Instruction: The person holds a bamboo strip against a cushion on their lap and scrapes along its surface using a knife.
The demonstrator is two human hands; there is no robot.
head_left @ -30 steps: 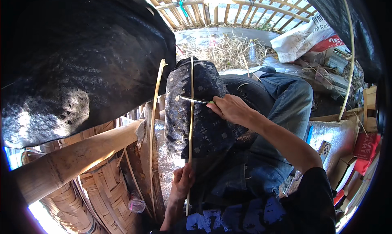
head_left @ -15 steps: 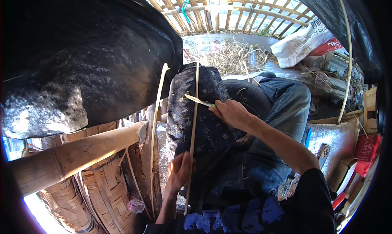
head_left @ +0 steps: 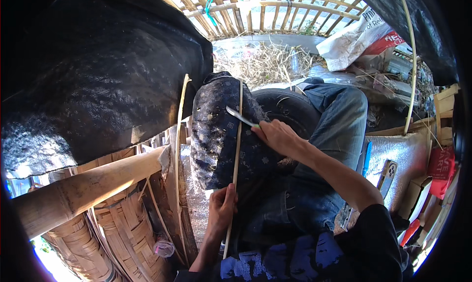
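My right hand (head_left: 278, 137) is closed round the green handle of a small knife (head_left: 240, 116). Its blade points left and crosses a long, thin bamboo strip (head_left: 238, 151), apparently touching it. Lower down, my left hand (head_left: 222, 207) grips the same strip between thumb and fingers. The strip runs lengthwise over a dark patterned cloth (head_left: 209, 129), which looks draped over my left leg. Worn, whitish patches mark the cloth's left side. Below my left hand, the strip's lower end passes in front of my shirt.
Another bamboo strip (head_left: 180, 134) stands left of the cloth, near a thick bamboo pole (head_left: 93, 181) and woven bamboo (head_left: 123, 223). A black sheet (head_left: 123, 75) hangs at upper left. A tyre (head_left: 287, 110) lies beyond my right hand. At right is a phone (head_left: 387, 178).
Against the cloth, the strip and my left hand have shifted right, the hand also slightly up. The knife has moved a little right and up, its blade turned. The whole view has shifted slightly.
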